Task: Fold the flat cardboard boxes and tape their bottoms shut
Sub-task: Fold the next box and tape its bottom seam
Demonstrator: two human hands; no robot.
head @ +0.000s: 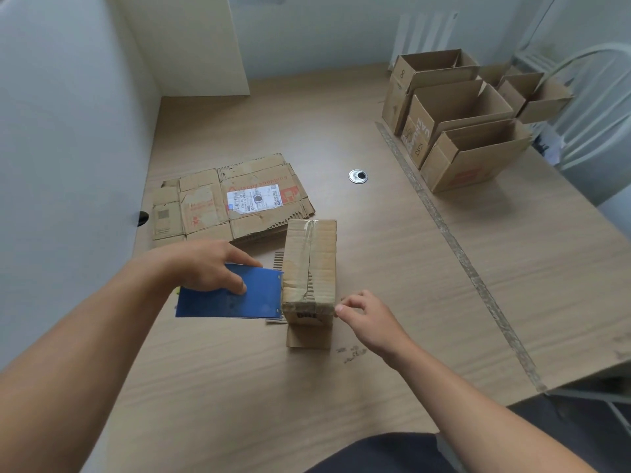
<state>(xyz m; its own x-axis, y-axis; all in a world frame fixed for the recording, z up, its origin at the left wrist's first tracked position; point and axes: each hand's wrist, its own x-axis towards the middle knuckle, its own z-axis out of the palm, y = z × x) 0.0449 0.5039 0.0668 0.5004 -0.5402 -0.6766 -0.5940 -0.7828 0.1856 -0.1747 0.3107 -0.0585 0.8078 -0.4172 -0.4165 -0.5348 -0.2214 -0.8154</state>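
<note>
Room contents, as seen:
- Table point(341, 387): pale wood-grain top, fills most of the frame.
- Metal cable grommet point(358, 176): set in the tabletop, centre.
- Worn tape strip point(457, 250): runs diagonally across the tabletop, right of centre.
- Wall point(51, 131): pale, left side.
- Cream panel point(191, 46): upper centre.
- White radiator point(423, 35): upper right.
- White metal chair point(587, 97): right edge.
- Light: soft, even.

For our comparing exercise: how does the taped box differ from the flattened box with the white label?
The taped box stands folded, its sealed seam on top; the flattened box lies flat. The flattened box bears a white label; the taped box shows none. Both are worn brown corrugated cardboard.
</note>
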